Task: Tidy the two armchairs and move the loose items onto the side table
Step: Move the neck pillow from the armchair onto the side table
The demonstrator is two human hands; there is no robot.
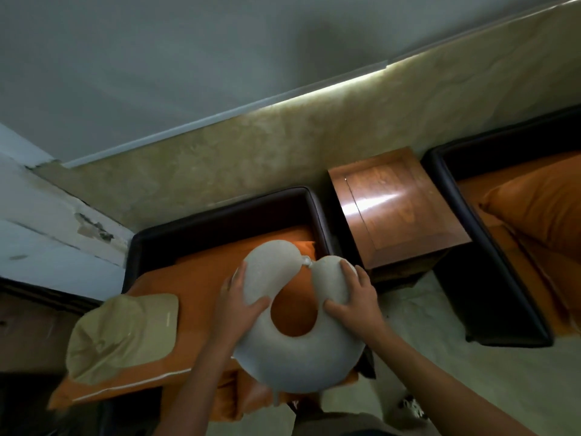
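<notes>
Pale grey U-shaped neck pillow (298, 350); left hand (240, 302), right hand (355, 297), each grip around one arm

No readable text anywhere.

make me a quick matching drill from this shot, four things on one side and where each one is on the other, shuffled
Things:
1. neck pillow
2. cap
3. side table
4. orange cushion

Places:
A. between the two armchairs
B. on the right armchair
C. held in both hands
D. on the left armchair's seat, left part

Pairs: 1-C, 2-D, 3-A, 4-B
</notes>
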